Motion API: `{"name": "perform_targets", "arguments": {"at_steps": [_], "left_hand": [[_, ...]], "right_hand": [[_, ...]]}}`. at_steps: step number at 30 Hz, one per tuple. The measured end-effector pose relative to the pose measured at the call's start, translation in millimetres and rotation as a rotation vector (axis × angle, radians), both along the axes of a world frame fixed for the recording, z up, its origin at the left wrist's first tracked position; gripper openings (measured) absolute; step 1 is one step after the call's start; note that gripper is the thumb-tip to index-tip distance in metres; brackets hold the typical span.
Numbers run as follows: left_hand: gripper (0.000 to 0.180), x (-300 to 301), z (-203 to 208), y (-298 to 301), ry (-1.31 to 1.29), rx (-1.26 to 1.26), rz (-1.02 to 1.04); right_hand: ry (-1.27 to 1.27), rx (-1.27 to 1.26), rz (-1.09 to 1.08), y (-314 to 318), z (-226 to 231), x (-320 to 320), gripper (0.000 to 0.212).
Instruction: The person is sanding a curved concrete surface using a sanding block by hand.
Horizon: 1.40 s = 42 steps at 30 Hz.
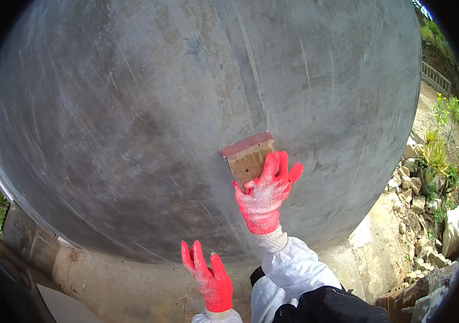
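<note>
Just right of frame centre, my red-gloved right hand [266, 202], dusted whitish, grips a flat, squarish wood block [246, 166] with a dull-red strip [247, 144] along its top edge, up against the grey wall [132, 134]: smooth, curved-looking, scratched, blotchy. Lower centre: my left hand [213, 282], same glove colour, fingers spread wide. Right side: jagged pale rocks [418, 203]. Lower right of centre: wrinkled white sleeve [300, 264].
</note>
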<state>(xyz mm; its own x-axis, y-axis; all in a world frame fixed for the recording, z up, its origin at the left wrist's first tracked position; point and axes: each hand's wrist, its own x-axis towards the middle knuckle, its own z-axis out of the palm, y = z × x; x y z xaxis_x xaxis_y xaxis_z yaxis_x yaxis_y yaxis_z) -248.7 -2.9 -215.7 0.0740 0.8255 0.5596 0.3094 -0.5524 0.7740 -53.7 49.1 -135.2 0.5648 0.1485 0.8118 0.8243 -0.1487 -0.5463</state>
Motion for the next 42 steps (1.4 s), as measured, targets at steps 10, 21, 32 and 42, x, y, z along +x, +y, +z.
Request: {"name": "perform_targets", "arguments": {"at_steps": [10, 21, 32, 42], "left_hand": [[0.052, 26.7, 0.1, -8.4, 0.046, 0.042, -0.126], [0.049, 36.2, 10.0, -11.3, 0.071, 0.028, -0.134], [0.05, 63.7, 9.5, -18.2, 0.045, 0.031, -0.22], [0.052, 72.1, -2.5, -27.4, 0.085, 0.095, -0.26]], "right_hand": [[0.02, -0.212, 0.04, -33.5, -160.1, 22.4, 0.08], [-0.117, 0.024, 0.013, -20.8, -73.7, 29.8, 0.087], [-0.045, 0.038, 0.011, -46.8, 22.4, 54.8, 0.075], [-0.001, -0.138, -0.023, -58.4, -150.9, 77.9, 0.096]]}}
